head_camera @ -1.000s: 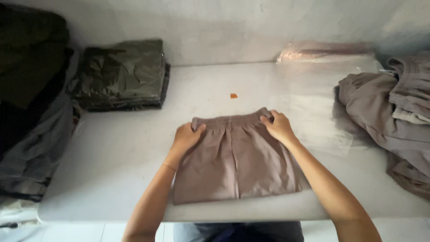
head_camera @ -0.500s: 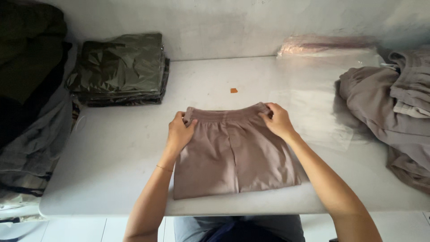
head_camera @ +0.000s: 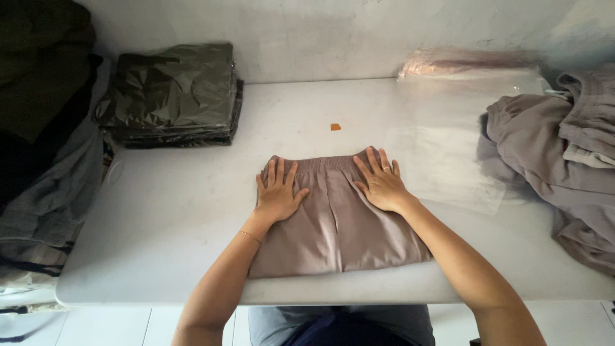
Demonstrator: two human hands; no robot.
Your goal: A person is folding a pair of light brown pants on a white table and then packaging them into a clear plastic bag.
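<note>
Pressing flat, spread: left hand [head_camera: 278, 193] | right hand [head_camera: 380, 182] | folded taupe shorts [head_camera: 336, 230] beneath both

Place: a garment packing room or small clothing workshop.
Worktop: plain white table [head_camera: 160, 218] against a bare, scuffed wall [head_camera: 333, 32].
Packed stock: stack of bagged dark garments [head_camera: 170, 96], upper left.
Packaging: clear plastic bags [head_camera: 455, 134], upper right.
Unpacked stock: heap of taupe clothes [head_camera: 557, 160], right edge.
In work: folded taupe shorts [head_camera: 336, 221], centre.

One folded taupe garment [head_camera: 336, 214], one dark packaged stack [head_camera: 172, 96], two hands.
</note>
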